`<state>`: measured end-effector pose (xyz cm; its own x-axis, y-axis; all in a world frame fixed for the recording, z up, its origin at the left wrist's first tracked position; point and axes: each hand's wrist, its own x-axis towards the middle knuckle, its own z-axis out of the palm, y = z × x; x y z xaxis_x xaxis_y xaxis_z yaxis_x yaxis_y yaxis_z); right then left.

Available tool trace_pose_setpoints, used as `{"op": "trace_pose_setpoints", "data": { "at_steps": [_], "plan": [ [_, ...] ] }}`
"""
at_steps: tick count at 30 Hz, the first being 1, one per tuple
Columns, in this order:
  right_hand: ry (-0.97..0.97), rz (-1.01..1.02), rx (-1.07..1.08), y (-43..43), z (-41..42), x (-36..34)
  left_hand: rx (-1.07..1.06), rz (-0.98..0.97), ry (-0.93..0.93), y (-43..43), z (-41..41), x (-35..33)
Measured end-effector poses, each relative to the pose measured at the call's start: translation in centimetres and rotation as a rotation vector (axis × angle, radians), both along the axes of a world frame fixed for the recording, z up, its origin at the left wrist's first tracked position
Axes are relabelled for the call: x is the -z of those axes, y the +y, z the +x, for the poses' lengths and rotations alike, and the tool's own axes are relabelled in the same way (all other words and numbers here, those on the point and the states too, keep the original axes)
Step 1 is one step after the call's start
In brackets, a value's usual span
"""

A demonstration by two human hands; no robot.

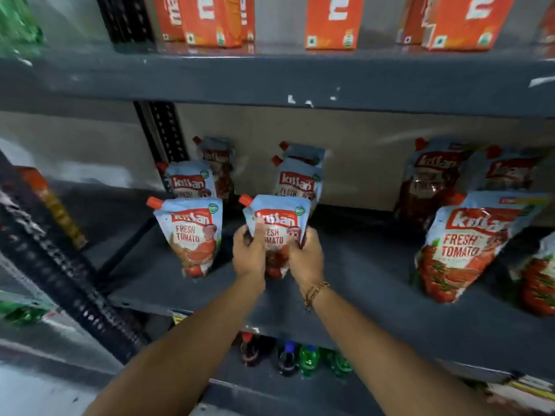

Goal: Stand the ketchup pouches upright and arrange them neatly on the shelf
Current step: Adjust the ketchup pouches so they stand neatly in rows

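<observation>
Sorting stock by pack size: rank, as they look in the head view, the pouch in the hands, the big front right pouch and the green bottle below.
1. Large red-and-blue ketchup pouch, front right.
2. Smaller blue-topped ketchup pouch in both hands.
3. Green plastic bottle below the shelf; partly hidden and farther off, so unsure.

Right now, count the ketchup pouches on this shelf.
10 pouches: three in the left row; three in the middle, the front pouch gripped by left hand and right hand; four at right. Others may be hidden behind.
</observation>
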<state>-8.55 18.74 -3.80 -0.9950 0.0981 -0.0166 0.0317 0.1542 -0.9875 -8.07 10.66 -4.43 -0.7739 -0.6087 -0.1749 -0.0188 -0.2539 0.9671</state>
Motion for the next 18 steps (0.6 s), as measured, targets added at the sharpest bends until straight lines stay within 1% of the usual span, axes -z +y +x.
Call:
{"op": "trace_pose_setpoints", "data": {
  "at_steps": [3,6,8,10,12,13,14,16,17,18],
  "plan": [
    [0.024,-0.011,0.113,-0.2,0.4,-0.4,0.133,0.04,0.007,-0.5,-0.3,-0.4],
    [0.031,-0.003,0.141,-0.2,0.7,-0.2,0.248,0.031,-0.008,-0.9,-0.2,-0.8],
    [0.037,0.001,0.181,-0.5,1.0,0.1,0.289,0.045,-0.037,-1.2,0.1,-0.6],
    [0.057,0.02,0.313,-1.2,1.6,0.7,0.272,0.022,-0.113,-1.8,1.1,-0.3],
    [0.088,-0.027,0.443,-2.2,3.3,0.9,0.155,-0.039,-0.205,-2.7,2.8,0.5],
    [0.12,-0.064,0.435,-2.7,4.0,1.2,0.056,-0.07,-0.224,-3.1,3.6,0.7],
    [0.142,-0.078,0.374,-3.8,4.8,1.3,-0.063,-0.095,-0.214,-3.9,4.4,0.7],
    [0.152,-0.044,0.169,-6.3,5.1,1.7,-0.276,-0.141,-0.186,-5.9,5.1,0.5],
    [0.129,-0.017,0.049,-7.9,4.9,1.6,-0.325,-0.148,-0.196,-7.3,5.1,0.2],
    [0.096,0.002,-0.051,-8.9,4.4,1.7,-0.31,-0.143,-0.207,-8.5,4.9,-0.1]
  ]
}}
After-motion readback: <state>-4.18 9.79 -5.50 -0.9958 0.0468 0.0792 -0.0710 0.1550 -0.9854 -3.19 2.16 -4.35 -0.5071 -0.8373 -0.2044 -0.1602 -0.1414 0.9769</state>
